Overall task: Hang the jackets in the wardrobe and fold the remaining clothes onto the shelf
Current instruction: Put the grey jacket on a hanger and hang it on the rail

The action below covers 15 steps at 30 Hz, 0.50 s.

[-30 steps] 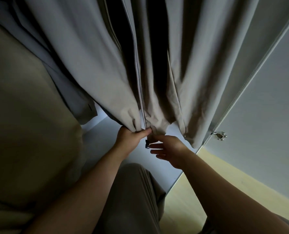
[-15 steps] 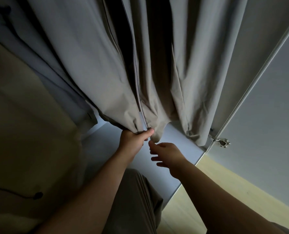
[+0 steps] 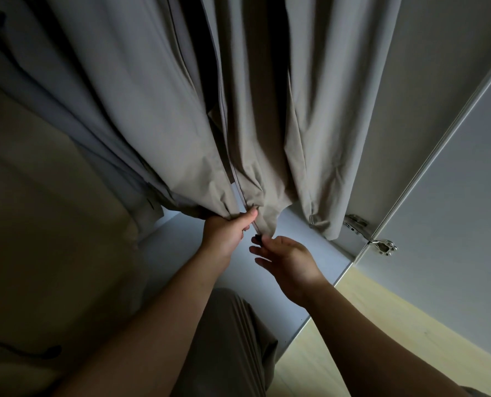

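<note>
A long beige jacket [image 3: 164,133] hangs inside the wardrobe, its front open with a zip line [image 3: 233,173] running down to the hem. My left hand [image 3: 227,232] grips the left hem beside the zip, thumb on the fabric. My right hand [image 3: 284,257] is just below the right hem and pinches a small dark zip pull [image 3: 257,239] between thumb and forefinger, other fingers spread. The jacket's right sleeve [image 3: 319,167] hangs to the right.
The white wardrobe floor [image 3: 301,247] lies under the hem. An open white door [image 3: 453,224] with metal hinges [image 3: 382,245] stands at right. Light wooden flooring [image 3: 367,339] is below. Another pale garment [image 3: 38,196] fills the left. My trouser leg [image 3: 224,345] is at bottom.
My right hand has come back up to the hem and taken the dark zip pull. The view has shifted slightly; my left hand keeps its grip on the hem.
</note>
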Each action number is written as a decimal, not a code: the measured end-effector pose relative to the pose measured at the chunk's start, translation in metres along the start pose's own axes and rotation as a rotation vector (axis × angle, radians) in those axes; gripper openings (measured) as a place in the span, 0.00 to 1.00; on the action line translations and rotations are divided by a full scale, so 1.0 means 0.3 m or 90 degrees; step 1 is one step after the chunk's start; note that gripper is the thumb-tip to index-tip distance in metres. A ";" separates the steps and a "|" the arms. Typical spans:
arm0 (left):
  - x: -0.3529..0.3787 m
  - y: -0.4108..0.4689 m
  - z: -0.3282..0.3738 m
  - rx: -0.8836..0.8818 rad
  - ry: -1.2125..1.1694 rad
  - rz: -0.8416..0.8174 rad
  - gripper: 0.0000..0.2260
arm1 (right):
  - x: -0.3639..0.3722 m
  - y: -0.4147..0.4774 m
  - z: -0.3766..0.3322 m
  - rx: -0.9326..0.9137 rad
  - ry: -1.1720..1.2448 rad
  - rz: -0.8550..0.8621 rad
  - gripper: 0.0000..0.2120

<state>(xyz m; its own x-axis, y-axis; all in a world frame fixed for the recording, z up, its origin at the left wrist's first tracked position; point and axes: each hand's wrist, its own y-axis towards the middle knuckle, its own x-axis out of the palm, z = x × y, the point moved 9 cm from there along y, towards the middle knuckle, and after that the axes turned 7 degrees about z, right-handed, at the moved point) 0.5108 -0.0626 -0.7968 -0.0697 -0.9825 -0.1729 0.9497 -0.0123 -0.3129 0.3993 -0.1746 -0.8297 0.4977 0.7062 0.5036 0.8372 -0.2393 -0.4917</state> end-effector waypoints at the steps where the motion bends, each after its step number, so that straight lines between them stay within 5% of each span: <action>1: 0.001 0.001 0.003 0.000 0.000 0.000 0.16 | 0.001 -0.001 -0.014 -0.019 -0.012 0.016 0.09; 7: 0.009 0.004 -0.002 -0.058 -0.072 -0.025 0.15 | -0.030 -0.026 -0.058 -0.082 -0.062 0.161 0.13; 15: 0.014 -0.012 -0.006 -0.085 -0.088 -0.037 0.10 | -0.043 -0.045 -0.080 -0.086 -0.132 0.204 0.12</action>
<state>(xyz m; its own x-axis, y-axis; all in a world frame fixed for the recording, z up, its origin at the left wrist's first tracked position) 0.5067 -0.0663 -0.7980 -0.0721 -0.9971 -0.0235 0.8959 -0.0544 -0.4408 0.3869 -0.1965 -0.8125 0.6935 0.6976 0.1798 0.6763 -0.5445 -0.4961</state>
